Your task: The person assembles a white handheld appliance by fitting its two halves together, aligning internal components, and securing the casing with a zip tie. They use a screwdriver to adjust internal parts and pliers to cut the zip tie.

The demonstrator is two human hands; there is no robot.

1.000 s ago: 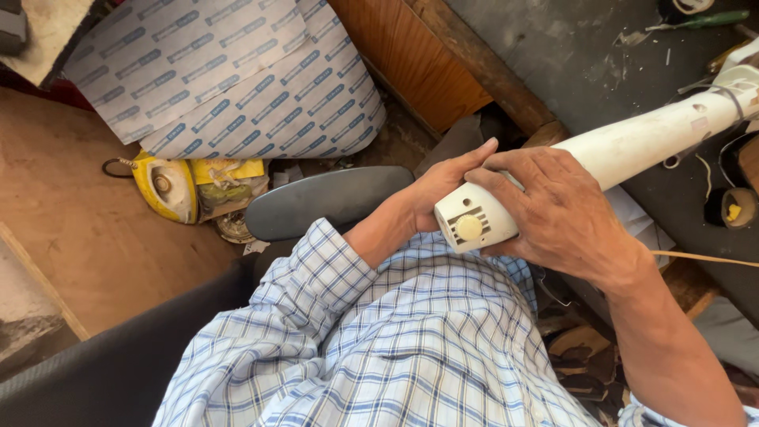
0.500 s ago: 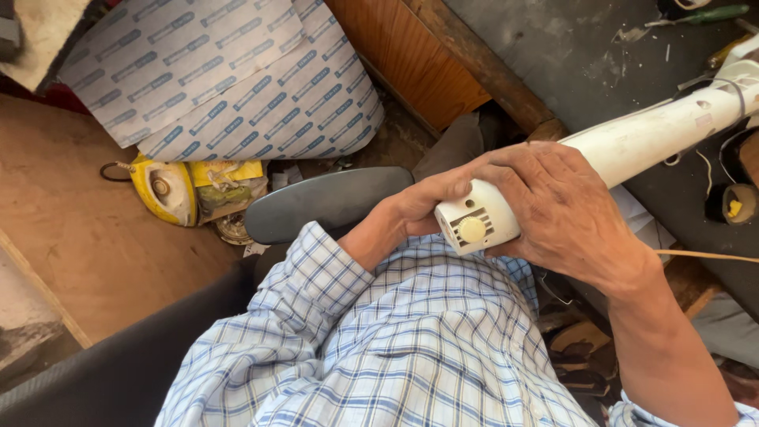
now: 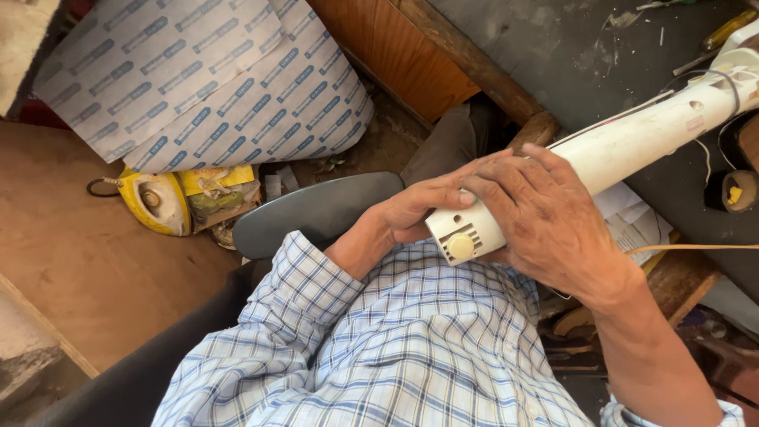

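A white plastic tube [image 3: 632, 142] runs from the dark bench at the upper right down to my chest. Its near end is a white cap with slots and a cream round knob [image 3: 460, 247] facing me. My left hand [image 3: 419, 209] grips that end from the left, with the fingers lying along the tube. From above, my right hand [image 3: 545, 225] wraps over the same end just behind the cap. Thin wires trail along the tube's far part. I wear a blue checked shirt.
A dark bench top [image 3: 569, 47] with a screwdriver [image 3: 723, 32] and a tape roll [image 3: 731, 190] is at the upper right. A printed sack [image 3: 198, 79], a yellow iron-like appliance [image 3: 158, 202] and a dark chair armrest [image 3: 316, 209] lie left, on a brown floor.
Both hands keep their hold on the tube's end. My left fingers have shifted slightly along the cap, and the tube has barely moved.
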